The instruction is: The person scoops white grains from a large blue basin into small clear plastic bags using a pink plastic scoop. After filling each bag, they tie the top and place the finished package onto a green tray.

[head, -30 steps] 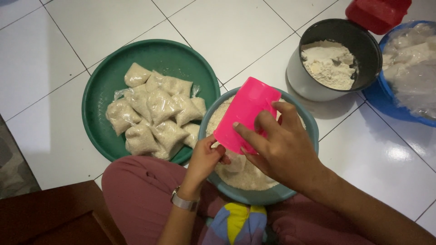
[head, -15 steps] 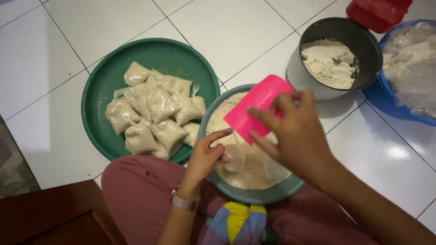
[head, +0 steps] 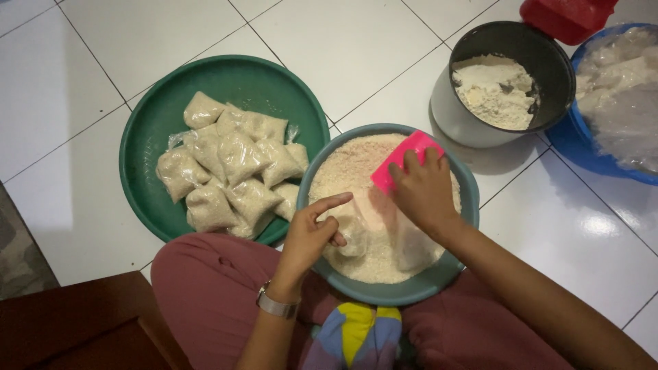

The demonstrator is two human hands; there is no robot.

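Since before, right hand [head: 425,195] has dropped, gripping pink scoop [head: 404,161] into rice in grey bowl [head: 384,291] at frame centre; left hand [head: 312,233] pinches clear bag [head: 360,229] mouth — slack bag could let grains spill over rim.

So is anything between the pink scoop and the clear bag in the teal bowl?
Nothing visible: the right hand holds the pink scoop over the grain, just above the clear bag that the left hand holds.
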